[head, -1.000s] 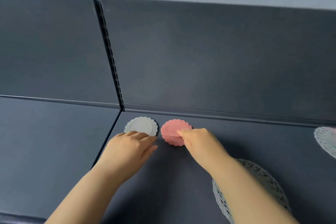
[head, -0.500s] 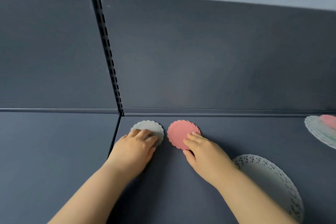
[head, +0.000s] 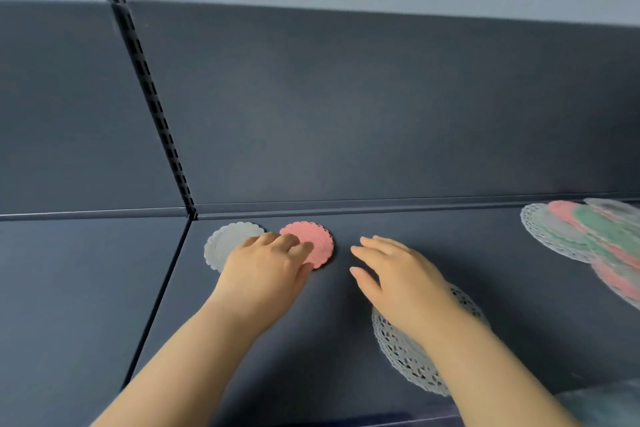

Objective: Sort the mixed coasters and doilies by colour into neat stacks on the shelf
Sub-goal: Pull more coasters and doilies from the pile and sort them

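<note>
Coasters first: a grey coaster [head: 223, 243] lies flat at the back left corner of this shelf [head: 433, 253] panel, near the foot of the slotted upright [head: 157, 107]. A pink coaster [head: 317, 241] sits just beside it on the right. I cannot tell whether their rims touch, because my left hand [head: 263, 274] covers the gap. Its fingers [head: 301, 248] are loosely bent and rest across both pieces, gripping neither.

My right hand [head: 398, 274] hovers near the pink coaster with straight, spread fingers [head: 377, 243] and holds nothing. Under that forearm, toward the front edge, lies a white lace doily [head: 405, 357]. At the right edge of the shelf is a mixed pile [head: 588, 239] of pink, green and pale pieces on another doily, blurred and fanned out.

I see three risks. If the left hand drags sideways while lying on both coasters, it could push the pink one onto the grey one and mix the two colours. If the right forearm pulls back low, it could catch the lace and sweep the doily off the front edge. The fanned pile looks loose, so a careless grab could scatter it.
</note>
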A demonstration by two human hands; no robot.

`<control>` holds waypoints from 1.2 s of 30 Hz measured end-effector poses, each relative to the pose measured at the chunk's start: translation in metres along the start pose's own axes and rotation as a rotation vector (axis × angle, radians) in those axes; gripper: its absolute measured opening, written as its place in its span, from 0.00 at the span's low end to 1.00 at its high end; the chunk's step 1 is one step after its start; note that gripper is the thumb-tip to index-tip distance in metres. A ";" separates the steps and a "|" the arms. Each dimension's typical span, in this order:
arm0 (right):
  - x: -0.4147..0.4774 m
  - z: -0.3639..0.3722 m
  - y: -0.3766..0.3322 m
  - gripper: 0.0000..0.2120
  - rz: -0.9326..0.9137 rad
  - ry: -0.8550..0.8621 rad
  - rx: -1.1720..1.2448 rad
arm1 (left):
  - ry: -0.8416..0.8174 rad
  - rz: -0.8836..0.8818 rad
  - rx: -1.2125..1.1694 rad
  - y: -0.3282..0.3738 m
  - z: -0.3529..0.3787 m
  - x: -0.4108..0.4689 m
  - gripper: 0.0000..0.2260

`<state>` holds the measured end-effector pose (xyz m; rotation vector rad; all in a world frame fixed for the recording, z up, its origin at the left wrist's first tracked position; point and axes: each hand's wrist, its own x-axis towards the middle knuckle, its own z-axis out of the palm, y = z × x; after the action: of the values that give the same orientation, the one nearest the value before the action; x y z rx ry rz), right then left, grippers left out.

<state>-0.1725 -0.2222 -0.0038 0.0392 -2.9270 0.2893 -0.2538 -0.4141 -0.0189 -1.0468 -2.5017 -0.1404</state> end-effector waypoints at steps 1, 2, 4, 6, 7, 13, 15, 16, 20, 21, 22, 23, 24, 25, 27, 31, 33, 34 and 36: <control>-0.010 -0.006 0.011 0.20 0.006 0.004 -0.001 | 0.015 0.013 -0.013 0.017 -0.003 0.004 0.16; -0.021 -0.013 0.023 0.20 0.014 0.013 0.001 | 0.024 0.018 -0.027 0.035 -0.006 0.007 0.17; -0.047 -0.027 0.051 0.20 0.036 0.041 0.003 | 0.043 0.027 -0.047 0.073 -0.011 0.014 0.17; -0.077 -0.042 0.081 0.20 0.066 0.063 0.000 | 0.044 0.042 -0.063 0.115 -0.012 0.019 0.17; -0.094 -0.049 0.098 0.20 0.083 0.067 -0.006 | 0.032 0.046 -0.069 0.138 -0.012 0.022 0.17; -0.198 -0.081 0.202 0.20 0.206 0.049 -0.029 | -0.020 0.084 -0.114 0.279 0.001 0.031 0.16; -0.229 -0.089 0.232 0.20 0.256 0.040 -0.017 | -0.034 0.097 -0.131 0.321 0.005 0.033 0.17; -0.242 -0.092 0.245 0.20 0.280 0.041 -0.006 | -0.046 0.100 -0.133 0.338 0.006 0.034 0.18; -0.281 -0.103 0.282 0.20 0.348 0.050 0.041 | -0.087 0.095 -0.134 0.384 0.004 0.042 0.20; -0.287 -0.104 0.289 0.20 0.353 0.058 0.051 | -0.097 0.086 -0.132 0.391 0.004 0.044 0.20; -0.290 -0.104 0.296 0.20 0.358 0.064 0.060 | -0.098 0.079 -0.132 0.396 0.005 0.047 0.20; -0.293 -0.105 0.301 0.20 0.361 0.067 0.069 | -0.098 0.071 -0.135 0.401 0.005 0.050 0.20; -0.294 -0.104 0.306 0.20 0.366 0.068 0.081 | -0.096 0.066 -0.139 0.405 0.007 0.053 0.20; -0.293 -0.104 0.310 0.20 0.372 0.071 0.097 | -0.093 0.065 -0.143 0.408 0.008 0.056 0.20; -0.289 -0.102 0.318 0.20 0.379 0.080 0.133 | -0.085 0.065 -0.149 0.410 0.012 0.064 0.20; -0.267 -0.099 0.327 0.19 0.357 0.104 0.166 | -0.072 0.047 -0.129 0.401 0.019 0.084 0.21; -0.253 -0.100 0.331 0.18 0.345 0.114 0.172 | -0.070 0.036 -0.131 0.396 0.023 0.095 0.21; -0.247 -0.101 0.333 0.18 0.341 0.116 0.181 | -0.068 0.032 -0.137 0.393 0.024 0.100 0.21; -0.234 -0.105 0.338 0.18 0.337 0.130 0.192 | -0.057 0.032 -0.145 0.389 0.029 0.111 0.21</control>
<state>0.0617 0.1318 -0.0145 -0.4313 -2.7553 0.5983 -0.0608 -0.0577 -0.0254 -1.1628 -2.5562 -0.2894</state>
